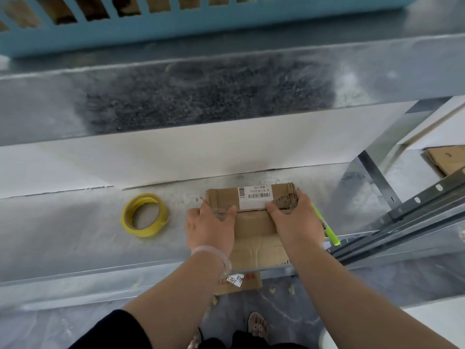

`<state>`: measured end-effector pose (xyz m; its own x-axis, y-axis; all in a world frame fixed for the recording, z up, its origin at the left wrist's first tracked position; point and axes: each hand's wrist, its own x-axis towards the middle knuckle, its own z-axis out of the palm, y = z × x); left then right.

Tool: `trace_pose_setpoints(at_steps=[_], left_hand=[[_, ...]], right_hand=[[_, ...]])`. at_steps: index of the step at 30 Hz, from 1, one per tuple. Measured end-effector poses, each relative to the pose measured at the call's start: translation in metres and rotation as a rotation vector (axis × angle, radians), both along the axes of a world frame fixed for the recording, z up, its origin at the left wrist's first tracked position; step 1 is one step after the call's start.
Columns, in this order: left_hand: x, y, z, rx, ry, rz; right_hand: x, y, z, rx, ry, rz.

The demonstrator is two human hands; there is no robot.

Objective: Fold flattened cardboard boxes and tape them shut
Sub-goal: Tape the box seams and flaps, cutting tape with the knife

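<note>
A grey metal bench (75,222) carries everything, and a blue slotted crate (201,28) stands well beyond the cardboard box (256,238), on a higher level. The box lies flat on the bench with its near end hanging over the bench's front edge, and its far flap is turned up along a crease. More flattened cardboard (445,159) lies well off to the right of the box, past a metal upright. The left hand (208,227) and the right hand (294,217) both hold the box at that crease, one at each side edge: the thumbs lie on top pointing inward and the fingers (300,200) curl round the edges, so both hands are closed on cardboard. A roll of yellow tape (148,233) lies flat on the bench, apart from the box on its left. A green marker (327,230) lies just beside the box on its right, partly under the right wrist. A white barcode label (255,197) sits on the raised flap, and a small handwritten slip (235,279) on the overhanging end. The board looks light, worn and soft at its torn corrugated edge, so it should bend readily at existing creases; holding beside the crease, as here, seems safer than pulling the frayed rim
</note>
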<state>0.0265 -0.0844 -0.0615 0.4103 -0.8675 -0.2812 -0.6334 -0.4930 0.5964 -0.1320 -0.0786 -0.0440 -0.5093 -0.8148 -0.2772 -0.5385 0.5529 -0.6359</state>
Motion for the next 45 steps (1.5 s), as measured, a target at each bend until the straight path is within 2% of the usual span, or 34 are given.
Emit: trace_pose_setpoints(at_steps=[3, 9, 12, 17, 28, 31, 34, 39, 45], left_hand=[[0.003, -0.001, -0.004, -0.020, -0.008, 0.016], [0.006, -0.006, -0.005, -0.128, 0.093, 0.055], [0.005, -0.005, -0.003, -0.103, 0.105, 0.051], [0.008, -0.010, -0.002, 0.009, 0.082, -0.002], [0.010, -0.017, -0.009, -0.034, 0.075, 0.021], [0.011, -0.016, -0.009, -0.087, 0.128, 0.029], [0.015, -0.014, -0.013, -0.136, 0.265, 0.042], [0.022, -0.012, -0.021, -0.124, 0.358, -0.027], [0.025, -0.007, -0.016, 0.038, 0.517, -0.058]], right_hand=[[-0.007, 0.001, -0.001, -0.015, -0.048, -0.016], [-0.006, 0.000, -0.007, -0.063, -0.123, -0.062], [-0.005, 0.001, -0.009, -0.082, -0.146, -0.067], [-0.006, -0.004, -0.009, -0.014, -0.082, 0.007], [-0.013, -0.014, -0.021, 0.012, -0.084, -0.006], [-0.015, -0.013, -0.023, 0.001, -0.101, 0.024], [-0.019, -0.011, -0.024, -0.012, -0.116, 0.063], [-0.029, -0.012, -0.019, -0.007, -0.226, 0.153], [-0.037, -0.007, -0.010, 0.043, -0.537, 0.119]])
